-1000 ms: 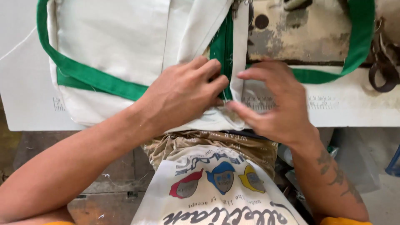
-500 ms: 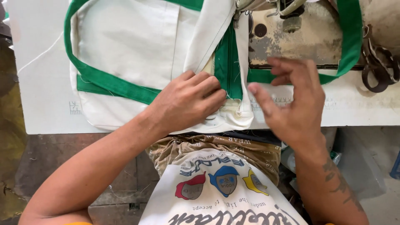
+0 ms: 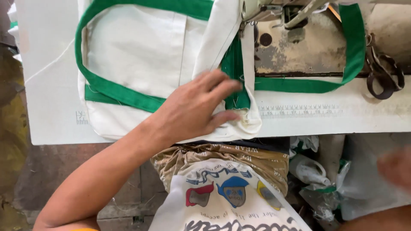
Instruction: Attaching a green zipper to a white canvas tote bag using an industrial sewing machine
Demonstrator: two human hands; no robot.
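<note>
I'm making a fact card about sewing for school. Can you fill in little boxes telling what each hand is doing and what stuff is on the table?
Left hand: flat on the cream bag, fingers spread near the green zipper
Right hand: blurred, off the table at the lower right, holding nothing visible
Bag trim: green strap
Machine: sewing machine at the top
Tool: scissors at the right
Surface: white table

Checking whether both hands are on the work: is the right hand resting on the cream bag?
No. The right hand is blurred, off the table's edge at lower right; only the left hand presses the cream bag.
</note>
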